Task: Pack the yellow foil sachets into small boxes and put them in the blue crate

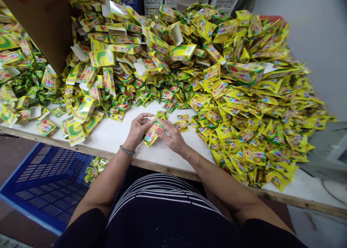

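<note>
Between my hands is a small yellow-green candy box [150, 135], tilted above the white tabletop [173, 154]. My left hand [139, 129] is closed on the box's upper end, thumb and fingers pinching there. On the other side my right hand [171, 136] grips the box with thumb and fingers by its upper right edge. Whether the end flap is closed is hidden by my fingers. Just beyond my hands lie a green candy packet [162, 114] and a yellow candy packet [182, 122] on the table.
Open candy boxes [116, 49] are heaped at the back left, yellow packets [252, 132] on the right, green packets [146, 90] between. A brown cardboard panel [46, 20] stands at left. Below the table's wooden edge [165, 168] sits a blue basket [46, 179] holding some boxes.
</note>
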The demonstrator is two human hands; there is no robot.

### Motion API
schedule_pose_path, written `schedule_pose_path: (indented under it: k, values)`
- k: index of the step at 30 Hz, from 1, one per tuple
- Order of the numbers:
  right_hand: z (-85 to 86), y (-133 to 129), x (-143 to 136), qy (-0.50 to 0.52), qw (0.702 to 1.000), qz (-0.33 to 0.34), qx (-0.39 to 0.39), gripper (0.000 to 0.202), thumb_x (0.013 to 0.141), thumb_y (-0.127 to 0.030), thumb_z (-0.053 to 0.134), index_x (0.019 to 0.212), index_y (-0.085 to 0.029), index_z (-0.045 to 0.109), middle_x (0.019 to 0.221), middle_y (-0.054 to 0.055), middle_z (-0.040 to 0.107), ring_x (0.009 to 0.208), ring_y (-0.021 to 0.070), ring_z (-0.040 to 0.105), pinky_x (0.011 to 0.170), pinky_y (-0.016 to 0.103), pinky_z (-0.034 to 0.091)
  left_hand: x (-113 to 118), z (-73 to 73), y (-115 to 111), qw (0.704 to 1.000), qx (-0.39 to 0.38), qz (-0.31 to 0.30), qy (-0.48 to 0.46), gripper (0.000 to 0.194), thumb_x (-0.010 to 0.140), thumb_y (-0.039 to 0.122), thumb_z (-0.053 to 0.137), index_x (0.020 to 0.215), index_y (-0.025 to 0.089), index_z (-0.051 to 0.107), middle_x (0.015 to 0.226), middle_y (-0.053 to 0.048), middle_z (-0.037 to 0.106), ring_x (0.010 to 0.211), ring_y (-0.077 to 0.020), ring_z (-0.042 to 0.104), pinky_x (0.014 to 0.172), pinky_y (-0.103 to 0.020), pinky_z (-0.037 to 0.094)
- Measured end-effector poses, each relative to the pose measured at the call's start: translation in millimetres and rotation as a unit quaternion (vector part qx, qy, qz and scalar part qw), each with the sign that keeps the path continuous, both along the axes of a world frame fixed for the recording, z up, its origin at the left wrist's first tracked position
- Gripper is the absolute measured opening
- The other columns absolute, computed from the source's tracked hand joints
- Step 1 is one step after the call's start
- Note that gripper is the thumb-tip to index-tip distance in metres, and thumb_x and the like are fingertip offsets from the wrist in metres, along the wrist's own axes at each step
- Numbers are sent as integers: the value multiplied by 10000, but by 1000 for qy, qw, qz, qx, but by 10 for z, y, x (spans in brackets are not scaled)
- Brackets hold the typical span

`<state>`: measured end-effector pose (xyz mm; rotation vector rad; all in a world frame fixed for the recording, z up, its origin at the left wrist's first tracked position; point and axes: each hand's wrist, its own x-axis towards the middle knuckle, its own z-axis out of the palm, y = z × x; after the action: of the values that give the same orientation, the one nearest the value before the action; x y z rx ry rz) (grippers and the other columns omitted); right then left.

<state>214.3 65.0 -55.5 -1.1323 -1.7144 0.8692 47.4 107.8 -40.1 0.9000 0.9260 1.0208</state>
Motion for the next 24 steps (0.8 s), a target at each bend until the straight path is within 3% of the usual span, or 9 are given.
schedule_pose_path:
  k: [3,6,9,11,14,17,19,22,24]
  values:
    - [-24,17,-8,-29,999,41,21,455,1001,-435,489,1412,-266,585,1334,73,673,1235,235,584,1098,442,444,-159,94,-15,998,9,-9,54,482,629,374,890,999,176,654,635,21,671,489,-98,571,483,-203,433]
    - [-45,144,56,-72,997,16,34,409,1021,-391,444,1341,-240,648,1283,85,704,1204,233,618,1089,447,456,-640,382,-102,976,32,-96,195,405,643,338,875,975,188,698,600,3,653,454,-105,523,423,-202,355]
    - [-79,328,133,-138,987,-68,42,440,1030,-367,408,1366,-181,622,1354,118,660,1271,240,586,1136,443,416,-1338,760,-275,895,24,-212,393,345,663,383,835,953,229,733,663,-35,707,549,-176,618,486,-250,434]
    - [-124,387,139,-212,975,-57,29,464,1024,-387,421,1379,-151,606,1440,140,590,1373,267,504,1181,469,360,-1746,950,-395,831,-6,-250,497,324,691,476,773,934,266,729,655,-18,719,540,-200,623,508,-282,453]
    - [-202,310,54,-319,948,-1,14,558,1000,-453,477,1438,-111,532,1572,177,422,1500,318,319,1202,526,296,-2009,1028,-502,754,30,-172,634,339,728,562,675,960,318,716,736,13,756,661,-263,682,628,-359,501]
    - [-232,163,-51,-374,927,16,28,648,998,-491,473,1496,-79,440,1628,199,291,1537,331,216,1188,532,282,-1768,885,-485,717,109,-75,684,381,783,565,620,1032,292,716,874,-31,779,795,-290,704,720,-370,491]
    - [-213,123,-77,-386,922,16,26,624,1013,-493,434,1490,-91,450,1627,197,295,1527,332,240,1140,530,322,-1409,730,-417,746,140,-59,649,337,830,520,592,1025,275,716,864,-48,775,751,-265,694,686,-336,463]
    - [-158,171,-53,-361,932,-3,6,508,1038,-443,383,1443,-171,524,1576,151,421,1447,320,379,1064,523,357,-796,475,-296,760,192,-35,620,199,860,426,605,844,256,708,745,-55,740,664,-238,646,622,-309,399]
    - [-135,234,-19,-330,943,-43,-9,417,1044,-384,386,1354,-226,615,1475,105,565,1327,298,501,1038,501,353,-439,303,-242,757,210,-15,619,218,880,421,609,799,231,680,681,-65,692,631,-230,608,618,-307,385]
